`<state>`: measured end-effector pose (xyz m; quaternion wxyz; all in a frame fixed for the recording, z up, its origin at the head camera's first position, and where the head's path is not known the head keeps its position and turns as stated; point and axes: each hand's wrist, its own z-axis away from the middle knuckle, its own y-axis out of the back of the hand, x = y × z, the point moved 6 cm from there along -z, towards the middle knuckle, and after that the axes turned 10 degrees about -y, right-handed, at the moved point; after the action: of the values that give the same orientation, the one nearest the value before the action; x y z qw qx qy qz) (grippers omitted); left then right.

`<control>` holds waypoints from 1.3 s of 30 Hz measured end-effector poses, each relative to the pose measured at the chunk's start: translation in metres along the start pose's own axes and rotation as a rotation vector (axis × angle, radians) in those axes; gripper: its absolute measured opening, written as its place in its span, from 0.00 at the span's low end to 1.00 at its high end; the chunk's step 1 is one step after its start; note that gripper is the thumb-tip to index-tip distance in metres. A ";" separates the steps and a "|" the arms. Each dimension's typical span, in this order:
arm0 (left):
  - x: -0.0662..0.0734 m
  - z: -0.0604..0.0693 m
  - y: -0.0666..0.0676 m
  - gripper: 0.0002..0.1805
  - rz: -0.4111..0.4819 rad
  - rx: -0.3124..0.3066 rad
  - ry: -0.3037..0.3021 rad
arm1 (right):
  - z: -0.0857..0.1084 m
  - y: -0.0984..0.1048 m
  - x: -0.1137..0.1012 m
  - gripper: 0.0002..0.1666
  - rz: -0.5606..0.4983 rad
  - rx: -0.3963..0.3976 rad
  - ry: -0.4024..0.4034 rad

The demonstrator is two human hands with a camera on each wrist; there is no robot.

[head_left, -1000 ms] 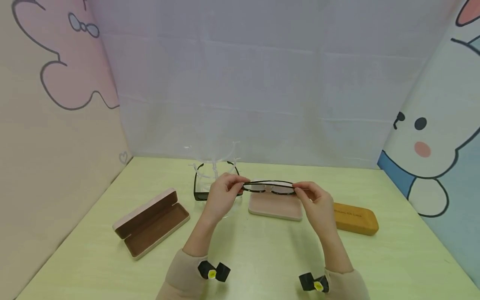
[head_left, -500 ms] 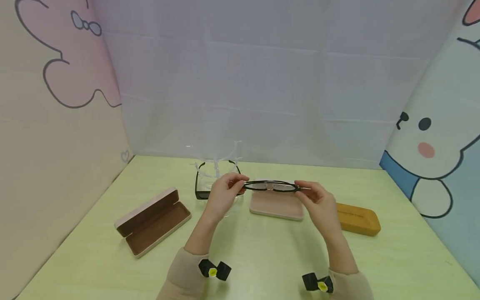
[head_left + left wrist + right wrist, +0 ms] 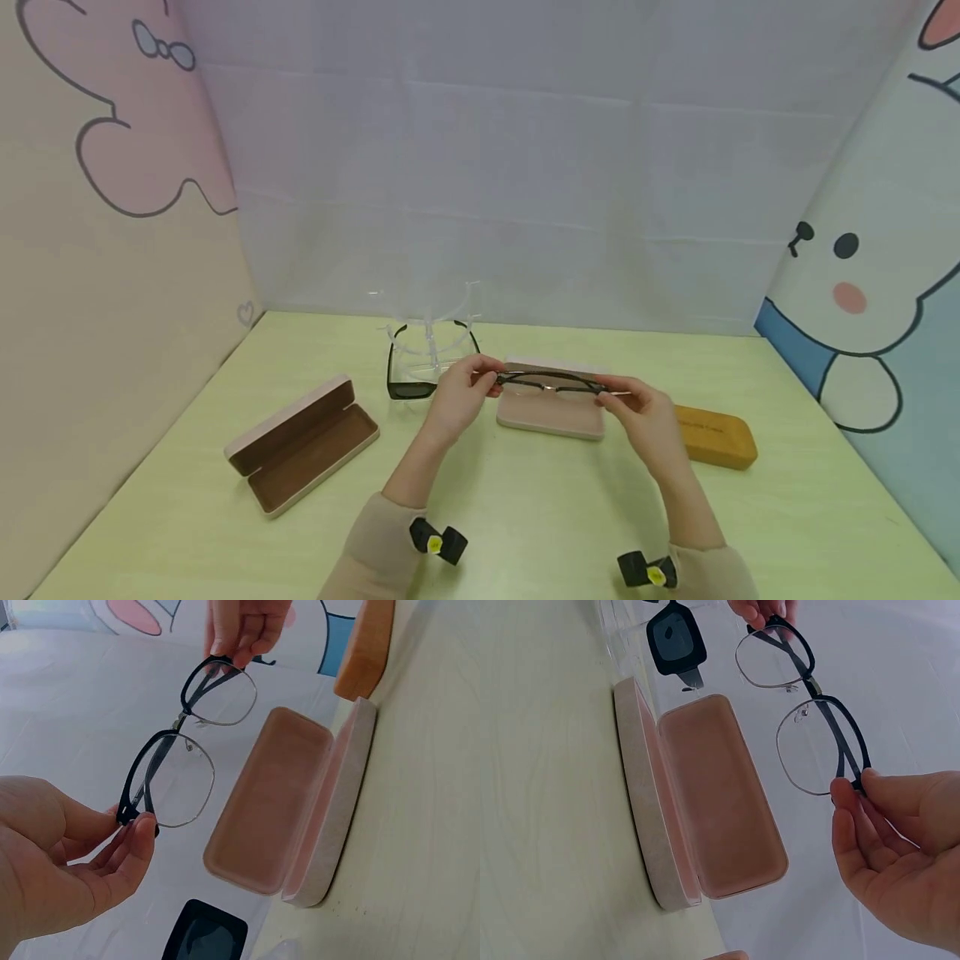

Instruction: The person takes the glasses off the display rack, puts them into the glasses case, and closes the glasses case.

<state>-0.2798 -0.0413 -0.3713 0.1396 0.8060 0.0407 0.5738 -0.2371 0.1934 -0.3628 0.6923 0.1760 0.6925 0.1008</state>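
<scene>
Black half-rim glasses (image 3: 550, 382) with clear lenses are held level between both hands, their temples folded behind the lenses. My left hand (image 3: 459, 400) pinches one outer corner of the frame, seen closely in the left wrist view (image 3: 82, 855). The other corner is pinched by my right hand (image 3: 647, 421), thumb against fingers, as the right wrist view (image 3: 900, 847) shows. Just beyond and below the glasses lies an open pinkish case (image 3: 551, 414); its pink interior (image 3: 720, 802) holds nothing visible.
At the left lies an open case with a brown lining (image 3: 322, 446). Dark sunglasses (image 3: 411, 390) sit by a clear display stand (image 3: 431, 342) behind my left hand. An orange-yellow case (image 3: 720, 437) lies right of my right hand. A white cloth backdrop (image 3: 487, 167) hangs behind.
Both hands have shifted slightly right and a little lower with the glasses, which are tilted differently. More of the case behind them shows. The grips remain.
</scene>
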 end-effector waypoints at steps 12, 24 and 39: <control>-0.010 -0.007 -0.022 0.08 -0.227 0.011 -0.083 | -0.009 0.008 0.025 0.17 0.093 0.027 -0.133; -0.018 -0.013 -0.034 0.06 -0.371 0.089 -0.062 | -0.029 0.006 0.041 0.17 0.318 0.019 -0.097; -0.030 -0.011 -0.044 0.10 -0.444 -0.005 0.028 | -0.040 -0.006 0.046 0.10 0.490 0.065 -0.121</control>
<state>-0.2959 -0.0033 -0.4070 0.2639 0.7688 0.2179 0.5402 -0.2767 0.2095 -0.4067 0.6814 0.3666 0.5893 0.2324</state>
